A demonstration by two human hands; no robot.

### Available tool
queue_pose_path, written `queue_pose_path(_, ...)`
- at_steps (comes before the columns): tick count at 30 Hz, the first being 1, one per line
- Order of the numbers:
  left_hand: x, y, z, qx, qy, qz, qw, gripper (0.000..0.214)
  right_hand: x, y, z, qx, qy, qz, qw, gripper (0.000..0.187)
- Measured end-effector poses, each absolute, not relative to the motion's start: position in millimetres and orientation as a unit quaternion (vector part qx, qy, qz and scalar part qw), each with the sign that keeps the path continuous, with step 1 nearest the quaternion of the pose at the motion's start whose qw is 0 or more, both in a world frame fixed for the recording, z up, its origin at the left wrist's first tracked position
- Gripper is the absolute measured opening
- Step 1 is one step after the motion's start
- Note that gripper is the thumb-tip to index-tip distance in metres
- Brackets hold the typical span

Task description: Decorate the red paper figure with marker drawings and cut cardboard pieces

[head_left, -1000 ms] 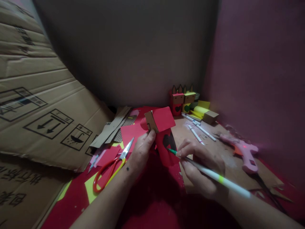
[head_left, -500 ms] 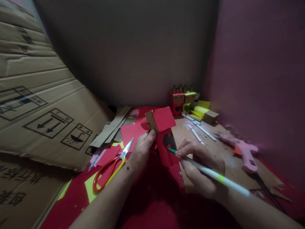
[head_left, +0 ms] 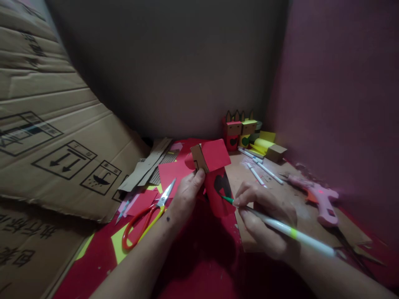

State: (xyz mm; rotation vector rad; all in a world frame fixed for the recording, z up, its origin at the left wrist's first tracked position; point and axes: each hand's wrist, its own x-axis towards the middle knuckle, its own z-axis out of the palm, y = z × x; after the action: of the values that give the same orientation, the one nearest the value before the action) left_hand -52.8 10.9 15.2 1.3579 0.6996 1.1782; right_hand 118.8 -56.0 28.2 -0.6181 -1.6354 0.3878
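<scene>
The felt-tip marker [head_left: 279,225] had shifted only slightly since a half second earlier: its green tip now sat a touch lower and farther right on the red paper figure [head_left: 210,185], beside the lower-left edge of its dark heart [head_left: 222,185]. That suggested small, careful strokes at the heart's edge, with the figure held nearly steady for them. The right hand [head_left: 276,203], just right of the figure, had its fingers pinched together on the marker near the tip. The left hand [head_left: 186,192], at the figure's left side, pressed its thumb on the brown cardboard end of the head; its other fingers were mostly hidden, so their exact hold could not be told. The figure hung tilted between the hands above the red surface [head_left: 193,265], its boxy red head overhanging the rounded body, and the heart looked solidly dark. Scissors [head_left: 162,202] lay to the figure's left, a pink glue gun [head_left: 326,201] well to its right, and two similar figures, one red [head_left: 231,135] and one yellow [head_left: 248,133], stood upright beyond it.
</scene>
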Motion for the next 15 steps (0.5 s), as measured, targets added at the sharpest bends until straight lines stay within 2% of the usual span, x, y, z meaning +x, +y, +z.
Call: queue_pose_path(15,-52.9,11.0,13.8,0.57,0.294,0.507,0.575,0.047,119.1,-55.9,28.0,-0.279,-0.708,0.165,0.628,0.018)
